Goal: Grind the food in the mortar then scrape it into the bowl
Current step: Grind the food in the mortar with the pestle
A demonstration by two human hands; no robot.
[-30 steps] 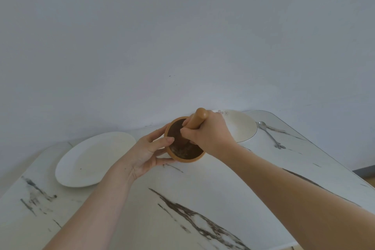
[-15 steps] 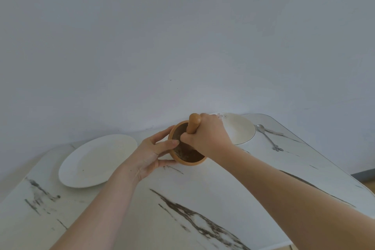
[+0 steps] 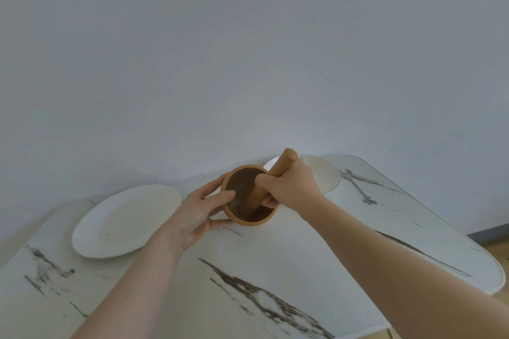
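A round wooden mortar [image 3: 242, 221] stands on the marble table, tipped a little toward me, with dark ground food [image 3: 243, 183] inside. My left hand [image 3: 202, 210] grips its left wall, thumb over the rim. My right hand [image 3: 289, 186] is wrapped round a wooden pestle [image 3: 283, 162] that leans to the upper right, its lower end down in the mortar. Just behind my right hand sits a white bowl [image 3: 326, 175], partly hidden.
A large white plate [image 3: 124, 220] lies left of the mortar. A metal spoon [image 3: 356, 186] lies right of the bowl near the table's rounded right edge [image 3: 468, 237]. A pale wall rises directly behind the table.
The pestle has swung inside the mortar, its top first tipping left and now leaning upper right. My left hand keeps its hold on the mortar.
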